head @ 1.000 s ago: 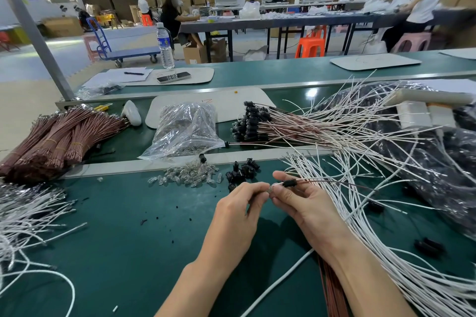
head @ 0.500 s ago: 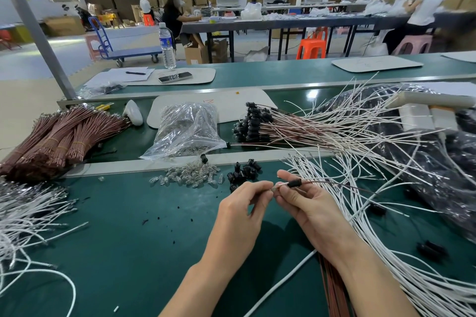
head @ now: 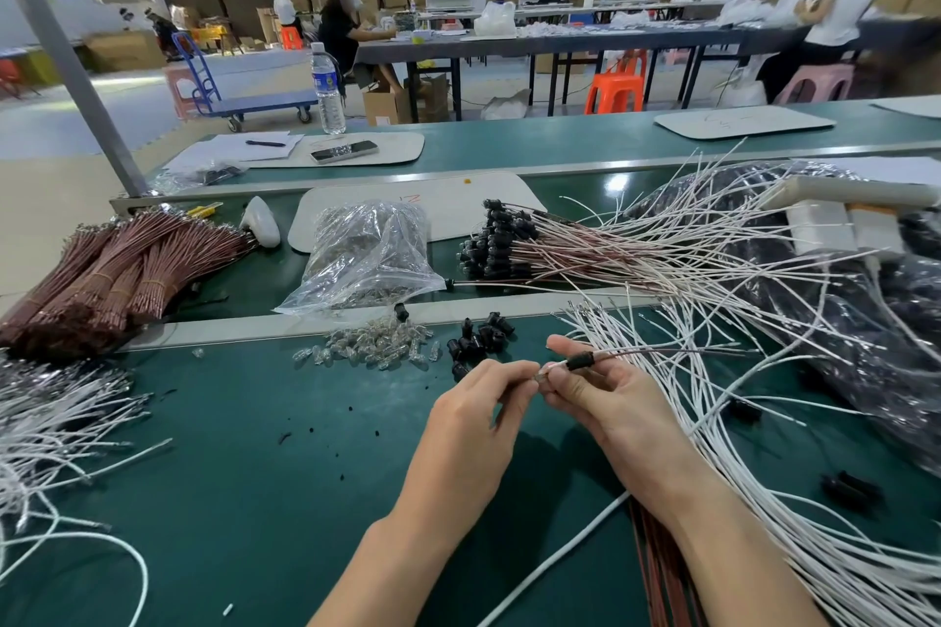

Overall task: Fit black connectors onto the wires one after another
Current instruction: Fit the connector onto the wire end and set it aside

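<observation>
I find my right hand (head: 611,402) gripping the wire (head: 654,352), with the black connector (head: 579,362) on it lying along 9-to-3 o'clock. My left hand (head: 468,428) pinches the wire's end between its fingers (head: 524,374), at the connector's 8 o'clock.

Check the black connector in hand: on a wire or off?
On. The black connector sits around the wire, which shows at both ends.

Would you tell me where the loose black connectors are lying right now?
The loose black connectors lie mid-bench in the head view, right of the clear bulbs, just beyond the left hand.
</observation>
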Motion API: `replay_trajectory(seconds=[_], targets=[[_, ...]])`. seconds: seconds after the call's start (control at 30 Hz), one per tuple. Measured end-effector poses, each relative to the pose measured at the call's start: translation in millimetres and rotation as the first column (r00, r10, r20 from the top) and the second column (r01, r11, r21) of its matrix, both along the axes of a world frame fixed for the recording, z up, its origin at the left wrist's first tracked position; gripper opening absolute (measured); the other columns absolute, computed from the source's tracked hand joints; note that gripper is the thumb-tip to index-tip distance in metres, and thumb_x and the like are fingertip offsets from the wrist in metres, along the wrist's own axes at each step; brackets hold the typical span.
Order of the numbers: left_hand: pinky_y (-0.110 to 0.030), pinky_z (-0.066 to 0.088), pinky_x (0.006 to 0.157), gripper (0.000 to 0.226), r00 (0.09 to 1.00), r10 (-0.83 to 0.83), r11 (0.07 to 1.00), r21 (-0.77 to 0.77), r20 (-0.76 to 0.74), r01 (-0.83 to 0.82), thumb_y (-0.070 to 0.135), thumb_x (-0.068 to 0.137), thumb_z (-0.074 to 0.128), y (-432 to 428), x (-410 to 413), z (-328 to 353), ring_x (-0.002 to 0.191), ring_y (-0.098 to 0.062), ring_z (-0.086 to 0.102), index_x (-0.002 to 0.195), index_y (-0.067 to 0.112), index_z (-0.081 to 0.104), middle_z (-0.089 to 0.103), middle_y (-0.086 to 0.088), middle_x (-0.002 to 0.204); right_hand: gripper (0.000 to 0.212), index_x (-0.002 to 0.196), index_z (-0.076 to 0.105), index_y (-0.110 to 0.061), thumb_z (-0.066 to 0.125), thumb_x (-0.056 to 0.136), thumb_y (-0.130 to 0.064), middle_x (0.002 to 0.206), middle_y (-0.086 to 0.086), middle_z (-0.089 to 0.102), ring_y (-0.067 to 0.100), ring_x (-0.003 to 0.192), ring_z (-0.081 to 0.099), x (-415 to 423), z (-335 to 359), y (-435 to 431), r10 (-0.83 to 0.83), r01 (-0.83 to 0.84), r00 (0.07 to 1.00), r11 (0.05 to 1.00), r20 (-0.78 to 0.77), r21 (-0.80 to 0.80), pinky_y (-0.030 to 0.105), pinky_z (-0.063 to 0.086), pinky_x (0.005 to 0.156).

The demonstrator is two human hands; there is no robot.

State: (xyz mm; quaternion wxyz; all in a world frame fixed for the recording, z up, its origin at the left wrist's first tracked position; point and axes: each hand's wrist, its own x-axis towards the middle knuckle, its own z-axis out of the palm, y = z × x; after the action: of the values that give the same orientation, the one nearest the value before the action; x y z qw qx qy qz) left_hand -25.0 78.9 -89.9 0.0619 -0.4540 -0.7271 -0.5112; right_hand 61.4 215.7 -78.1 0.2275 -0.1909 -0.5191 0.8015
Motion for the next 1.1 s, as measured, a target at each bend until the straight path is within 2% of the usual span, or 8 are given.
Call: replay_trajectory(seconds=[0.1,0.2,0.27,0.73,0.9,1.1], targets=[[-0.025,0.052,0.083,0.017,1.000,-0.001,1.000,-0.010,-0.004,0.001,0.015,0.098,0.066,-0.6,-0.3,1.5,0.094,-0.002,0.066,0.113,0.020,0.070,0.068,0.016,0.100,0.046,0.115,0.070,-0.012,0.076,0.070,-0.016,0.092,0.012,0.077,0.018,0.089,0.075,0.6,0.8,0.1,-0.003,0.003,1.000,1.000,0.013,0.014,0.019,0.057,0.075],[-0.024,0.052,0.083,0.017,1.000,0.007,1.000,-0.013,0.011,-0.007,0.015,0.097,0.066,-0.2,-1.4,1.6,0.095,-0.003,0.066,0.113,0.020,0.071,0.069,0.016,0.100,0.029,0.096,0.081,-0.015,0.078,0.067,-0.017,0.099,0.011,0.076,0.019,0.088,0.074,1.3,1.9,-0.4,0.000,0.000,1.000,1.000,0.007,0.000,0.020,0.057,0.075],[-0.024,0.052,0.083,0.017,1.000,0.006,1.000,-0.014,0.011,-0.006,0.016,0.098,0.066,0.0,-1.0,1.2,0.095,-0.003,0.066,0.113,0.020,0.071,0.069,0.016,0.101,0.024,0.089,0.083,-0.020,0.079,0.065,-0.018,0.103,0.010,0.075,0.019,0.087,0.074,1.4,2.5,-0.7,0.001,-0.001,1.000,1.000,0.005,-0.002,0.020,0.057,0.074],[-0.015,0.048,0.084,0.014,1.000,-0.004,0.999,-0.040,0.027,0.005,0.019,0.101,0.061,0.6,-2.1,-1.3,0.097,0.000,0.063,0.113,0.024,0.067,0.066,0.020,0.103,0.021,0.088,0.083,-0.025,0.078,0.069,-0.018,0.109,0.009,0.071,0.017,0.085,0.073,1.4,0.4,-0.4,0.012,-0.013,1.000,0.999,0.020,0.037,0.021,0.057,0.075],[-0.010,0.044,0.083,0.013,0.999,0.001,0.998,-0.069,0.038,0.002,0.022,0.102,0.057,1.1,-1.0,-1.4,0.098,0.003,0.061,0.113,0.027,0.064,0.063,0.022,0.105,0.019,0.087,0.083,-0.020,0.078,0.069,-0.018,0.102,0.007,0.074,0.018,0.085,0.073,0.7,-2.1,-0.1,0.001,-0.002,0.999,1.000,0.033,0.026,0.020,0.057,0.074],[-0.007,0.042,0.081,0.013,0.998,0.016,0.994,-0.110,0.068,-0.009,0.026,0.103,0.055,3.2,-0.8,-3.7,0.098,0.005,0.059,0.112,0.034,0.060,0.061,0.026,0.105,0.013,0.090,0.078,-0.015,0.073,0.084,-0.004,0.104,0.008,0.073,0.019,0.084,0.072,-1.2,-5.7,0.5,-0.032,0.029,0.997,0.999,0.067,0.032,0.020,0.057,0.074]])
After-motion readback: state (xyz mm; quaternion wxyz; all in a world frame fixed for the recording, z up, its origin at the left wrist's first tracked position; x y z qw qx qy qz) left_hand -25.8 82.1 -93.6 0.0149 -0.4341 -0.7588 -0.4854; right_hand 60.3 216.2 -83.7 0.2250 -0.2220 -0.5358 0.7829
